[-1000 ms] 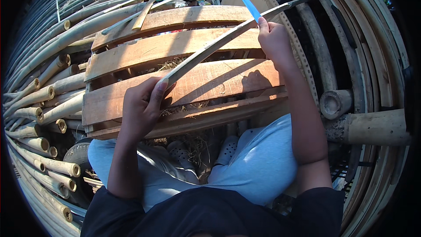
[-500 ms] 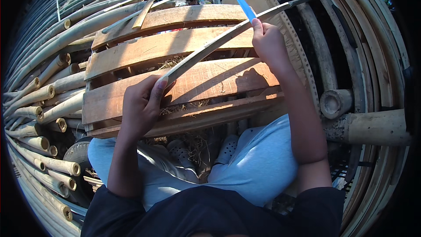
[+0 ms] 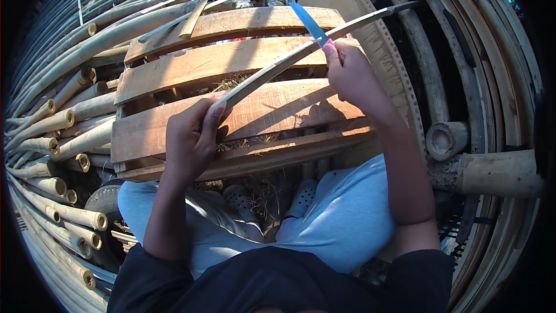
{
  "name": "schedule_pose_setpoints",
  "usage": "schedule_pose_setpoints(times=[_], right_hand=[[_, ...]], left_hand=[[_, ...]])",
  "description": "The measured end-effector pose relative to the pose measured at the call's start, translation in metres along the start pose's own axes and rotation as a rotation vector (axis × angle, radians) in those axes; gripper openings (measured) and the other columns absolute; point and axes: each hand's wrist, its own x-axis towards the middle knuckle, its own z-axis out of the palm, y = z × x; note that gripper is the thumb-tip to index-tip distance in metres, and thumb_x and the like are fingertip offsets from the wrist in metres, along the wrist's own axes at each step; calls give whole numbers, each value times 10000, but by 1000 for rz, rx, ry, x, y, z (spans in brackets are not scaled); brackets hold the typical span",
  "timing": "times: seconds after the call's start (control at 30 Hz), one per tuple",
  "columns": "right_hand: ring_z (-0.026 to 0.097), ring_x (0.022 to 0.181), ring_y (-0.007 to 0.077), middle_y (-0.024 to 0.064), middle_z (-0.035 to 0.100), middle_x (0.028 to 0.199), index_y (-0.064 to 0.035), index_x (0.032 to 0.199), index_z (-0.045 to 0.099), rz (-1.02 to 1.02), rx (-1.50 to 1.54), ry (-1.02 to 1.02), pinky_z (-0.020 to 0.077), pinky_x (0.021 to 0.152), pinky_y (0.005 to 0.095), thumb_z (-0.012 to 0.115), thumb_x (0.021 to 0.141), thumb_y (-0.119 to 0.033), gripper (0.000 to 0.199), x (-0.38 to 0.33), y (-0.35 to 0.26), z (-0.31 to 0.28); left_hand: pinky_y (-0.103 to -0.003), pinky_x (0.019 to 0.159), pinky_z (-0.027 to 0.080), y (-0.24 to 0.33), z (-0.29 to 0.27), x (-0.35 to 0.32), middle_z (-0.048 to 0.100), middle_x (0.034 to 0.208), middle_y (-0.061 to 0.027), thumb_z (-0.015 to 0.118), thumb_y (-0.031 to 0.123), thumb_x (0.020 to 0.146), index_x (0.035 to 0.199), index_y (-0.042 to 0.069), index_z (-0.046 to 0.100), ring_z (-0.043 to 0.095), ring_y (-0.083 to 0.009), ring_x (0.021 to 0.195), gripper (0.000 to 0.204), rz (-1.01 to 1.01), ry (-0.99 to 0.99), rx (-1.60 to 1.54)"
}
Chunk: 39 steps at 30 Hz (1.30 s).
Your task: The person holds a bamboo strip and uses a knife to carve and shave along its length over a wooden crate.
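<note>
A long, narrow bamboo strip (image 3: pixel 272 70) slants above the slatted wooden bench (image 3: pixel 202 119), its far end reaching up to the right. My left hand (image 3: pixel 194 136) is closed around the strip's near end, thumb on top. In my right hand (image 3: pixel 354 75) is a knife (image 3: pixel 307 22), gripped with the thumb near the base of its blade. The blade lies across the strip at about its middle, tip pointing up and left. My right fingers hide the handle.
Bamboo poles (image 3: pixel 55 162) are stacked along the left. Loose strips (image 3: pixel 201 8) lie on the bench's far edge. A perforated board (image 3: pixel 347 0) leans at the far right, near thick bamboo pieces (image 3: pixel 492 173) and long slats (image 3: pixel 492 52). My legs (image 3: pixel 341 214) are close below the bench.
My right hand and the knife have slid left and slightly toward me along the strip. My left hand keeps its hold and has shifted only slightly.
</note>
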Motion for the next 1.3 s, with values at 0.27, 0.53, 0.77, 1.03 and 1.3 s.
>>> schedule_pose_setpoints(times=[0.27,0.53,0.77,1.03,1.3], right_hand=[[649,579,228,149,628,632,23,893,662,-186,-148,33,480,583,366,485,1089,-316,429,-12,-14,5],[560,502,224,122,612,611,32,893,659,-308,21,-241,446,531,350,486,1092,-337,453,-30,-13,16],[626,557,223,172,649,663,36,964,695,-179,-58,-148,468,563,371,516,1082,-313,410,-26,-21,10],[649,584,323,177,634,646,10,906,711,-184,-237,-84,499,587,410,532,1067,-307,398,-28,-35,-3],[675,582,299,165,647,636,1,915,731,-267,-310,-60,508,561,382,511,1078,-345,441,-13,-21,-14]], left_hand=[[-307,977,558,1,-7,3,738,1068,-150,527,139,1086,1159,-110,665,688,-162,1081,295,127,-96,183],[-320,971,587,-2,-7,1,717,1087,-154,517,150,1089,1183,-123,646,687,-163,1051,317,-79,-125,68],[-290,663,524,-12,5,-2,693,750,-149,595,189,1054,1114,-11,702,690,-175,675,235,-5,38,-75],[-382,930,563,5,1,2,725,911,-216,636,158,1013,1096,12,700,751,-304,937,180,176,-30,223],[-486,1103,495,5,5,1,713,1019,-238,649,151,994,1100,26,682,660,-388,1116,167,279,-75,307]])
